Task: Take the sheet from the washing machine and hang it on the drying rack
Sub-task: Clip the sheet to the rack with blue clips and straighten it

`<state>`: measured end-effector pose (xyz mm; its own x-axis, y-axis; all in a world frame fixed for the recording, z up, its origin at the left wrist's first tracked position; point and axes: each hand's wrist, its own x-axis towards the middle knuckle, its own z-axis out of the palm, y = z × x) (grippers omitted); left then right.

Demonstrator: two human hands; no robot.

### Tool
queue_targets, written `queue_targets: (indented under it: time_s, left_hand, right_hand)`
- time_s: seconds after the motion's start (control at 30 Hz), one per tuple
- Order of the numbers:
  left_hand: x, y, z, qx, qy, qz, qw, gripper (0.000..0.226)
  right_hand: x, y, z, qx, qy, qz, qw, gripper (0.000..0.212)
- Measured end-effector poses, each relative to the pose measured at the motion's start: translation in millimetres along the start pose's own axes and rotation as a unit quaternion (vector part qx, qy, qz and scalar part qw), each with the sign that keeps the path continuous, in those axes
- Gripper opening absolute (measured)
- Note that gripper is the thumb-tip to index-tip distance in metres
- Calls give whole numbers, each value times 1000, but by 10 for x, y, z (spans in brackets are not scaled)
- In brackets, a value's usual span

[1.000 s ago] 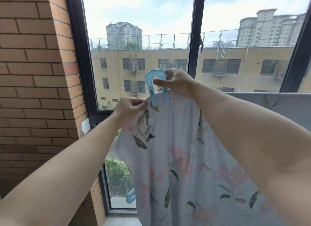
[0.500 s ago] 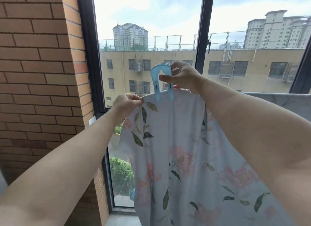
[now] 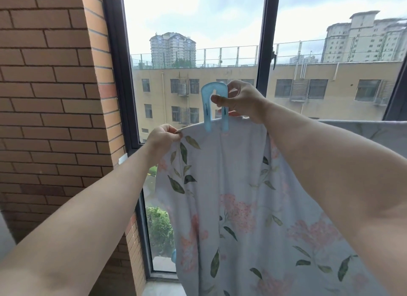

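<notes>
At the top fold of the sheet [image 3: 242,185], the blue clip [image 3: 214,106] stood astride the cloth with its two legs down over the edge. Your right hand [image 3: 240,101] grasped the clip at its right leg, thumb in front and fingers behind. Your left hand [image 3: 164,137], just left of the clip, pinched the edge of the sheet between thumb and fingers. The rack under the fold was hidden by the cloth, so I could not tell whether the clip caught it.

To do this step well, I judge you had to pull the edge flat and tight with the left grip and press the clip straight down until both legs sat fully over the fold. A tilted clip could slip off, because cloth from a washing machine is probably heavy.

Right of the clip, the sheet ran on, draped along its support; below the clip it hung freely. Left of the clip was a brick wall [image 3: 50,97]. Behind the clip were a dark window frame [image 3: 265,42] and yellow buildings [image 3: 330,90] outside.
</notes>
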<state>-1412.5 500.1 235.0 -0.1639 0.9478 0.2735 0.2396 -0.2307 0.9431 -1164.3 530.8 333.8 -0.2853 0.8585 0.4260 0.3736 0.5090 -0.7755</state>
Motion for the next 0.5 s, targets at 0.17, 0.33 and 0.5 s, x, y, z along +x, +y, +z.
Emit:
queue_targets:
  time_s: [0.17, 0.33, 0.5]
  left_hand:
    - [-26, 1, 4, 6, 8, -5, 1000, 19]
    - [-51, -15, 29, 10, 58, 1, 998, 12]
    - [-91, -125, -50, -47, 97, -18, 994, 11]
  right_hand:
    - [10, 32, -81, 30, 10, 9, 999, 57]
    - [-20, 45, -88, 39, 14, 6, 999, 53]
    - [-50, 58, -82, 63, 20, 12, 998, 67]
